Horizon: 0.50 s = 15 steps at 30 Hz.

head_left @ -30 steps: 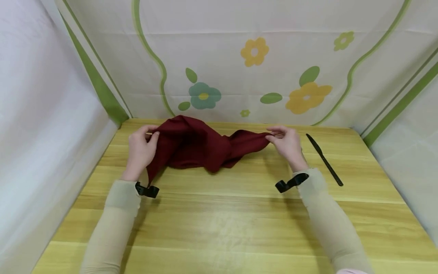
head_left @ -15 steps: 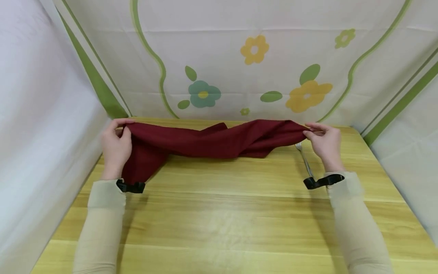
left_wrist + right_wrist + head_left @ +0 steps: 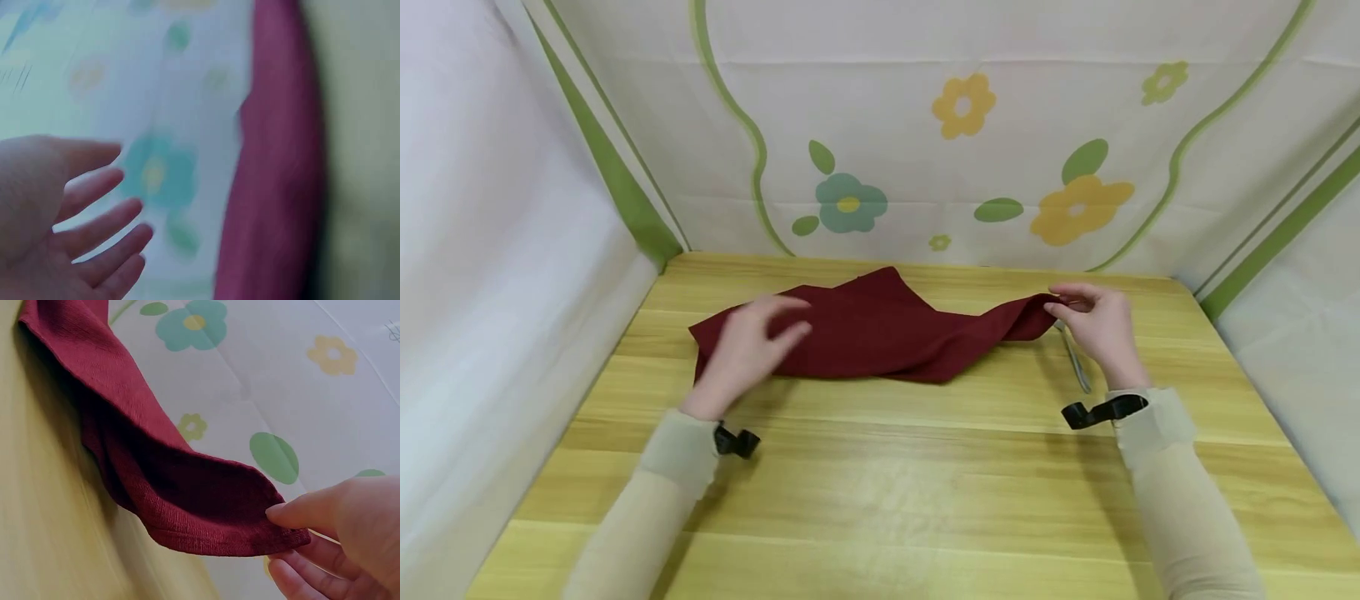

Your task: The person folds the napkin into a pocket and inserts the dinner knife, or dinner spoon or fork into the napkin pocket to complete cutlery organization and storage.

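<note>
A burgundy cloth napkin (image 3: 865,333) stretches across the far part of the table, its left part lying flatter and its right end twisted and lifted. My right hand (image 3: 1097,325) pinches that right corner between thumb and fingers, which the right wrist view shows up close. Over the napkin's left part is my left hand (image 3: 748,350), blurred, with fingers spread apart and nothing between them. In the left wrist view, a gap separates the left hand (image 3: 81,219) from the napkin (image 3: 275,162).
A metal fork (image 3: 1077,362) lies on the wooden table (image 3: 880,492) just left of my right hand, its tines barely visible. White flower-printed cloth (image 3: 895,117) hangs behind the table and along both sides.
Both hands moved apart and stretched the napkin; then my left hand let go and moved right. The napkin's left part dropped to the table. The black knife is now hidden.
</note>
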Motion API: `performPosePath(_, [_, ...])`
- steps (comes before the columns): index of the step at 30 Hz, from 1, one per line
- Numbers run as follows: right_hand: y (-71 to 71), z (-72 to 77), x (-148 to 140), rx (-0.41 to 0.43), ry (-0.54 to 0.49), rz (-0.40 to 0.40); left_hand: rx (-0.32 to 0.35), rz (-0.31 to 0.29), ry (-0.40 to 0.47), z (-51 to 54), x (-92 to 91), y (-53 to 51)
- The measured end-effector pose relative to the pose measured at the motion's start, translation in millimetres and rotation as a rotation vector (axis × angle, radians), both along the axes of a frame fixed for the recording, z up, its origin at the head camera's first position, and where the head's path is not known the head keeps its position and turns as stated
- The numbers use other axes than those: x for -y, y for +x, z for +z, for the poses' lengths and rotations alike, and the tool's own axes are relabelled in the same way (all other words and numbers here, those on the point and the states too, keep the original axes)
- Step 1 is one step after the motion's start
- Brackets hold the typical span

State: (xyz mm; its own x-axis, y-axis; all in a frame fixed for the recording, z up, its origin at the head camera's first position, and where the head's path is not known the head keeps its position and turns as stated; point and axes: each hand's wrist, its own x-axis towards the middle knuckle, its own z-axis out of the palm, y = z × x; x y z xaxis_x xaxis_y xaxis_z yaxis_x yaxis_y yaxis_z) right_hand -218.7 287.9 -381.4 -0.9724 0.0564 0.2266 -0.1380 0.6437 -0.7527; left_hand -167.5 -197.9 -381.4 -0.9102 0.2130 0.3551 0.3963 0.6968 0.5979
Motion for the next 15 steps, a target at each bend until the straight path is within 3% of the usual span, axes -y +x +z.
performPosePath(4, [1.0, -0.9, 1.4, 0.035, -0.005, -0.002, 0.129, -0.228, -0.108, -16.7, -48.3, 8.9])
performPosePath(7, [1.6, -1.9, 1.9, 0.053, -0.005, -0.005, 0.187, -0.328, -0.127, -25.9, -78.0, 10.2])
performPosePath(11, [2.4, -3.5, 3.3, 0.056, -0.017, -0.002, 0.222, -0.400, -0.132, -31.9, -107.7, 6.4])
performPosePath(15, [3.3, -4.8, 5.1, 0.049, -0.021, 0.005, 0.247, -0.388, -0.210, -35.4, -125.2, 0.1])
